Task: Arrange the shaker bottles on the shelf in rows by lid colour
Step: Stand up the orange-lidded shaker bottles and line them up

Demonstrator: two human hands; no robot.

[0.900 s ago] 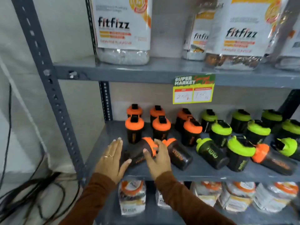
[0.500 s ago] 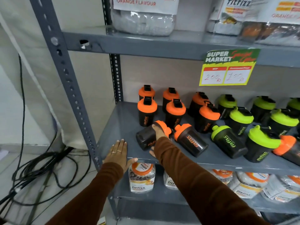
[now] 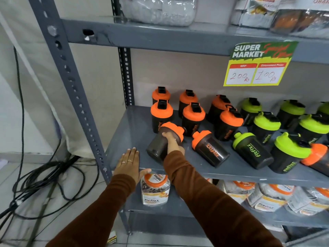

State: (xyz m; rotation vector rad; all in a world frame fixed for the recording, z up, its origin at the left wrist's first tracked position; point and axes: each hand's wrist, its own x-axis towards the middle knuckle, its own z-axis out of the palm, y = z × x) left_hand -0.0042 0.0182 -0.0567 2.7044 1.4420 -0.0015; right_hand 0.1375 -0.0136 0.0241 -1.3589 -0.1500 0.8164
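Right hand [image 3: 172,142] around tilted orange-lidded shaker [image 3: 161,140]

Right hand [image 3: 171,142] grips a tilted orange-lidded shaker [image 3: 162,140]; left hand [image 3: 128,162] rests flat on shelf [image 3: 131,129].

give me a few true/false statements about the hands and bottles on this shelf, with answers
1. The right hand grips a tilted orange-lidded shaker. True.
2. The left hand holds a green-lidded bottle. False: it lies flat and open on the shelf edge, holding nothing.
3. Another orange-lidded bottle lies on its side just right of the gripped one. True.
4. All the green-lidded bottles stand upright. False: one green-lidded bottle lies tipped over at the front.
5. The price tag hangs from the upper shelf. True.
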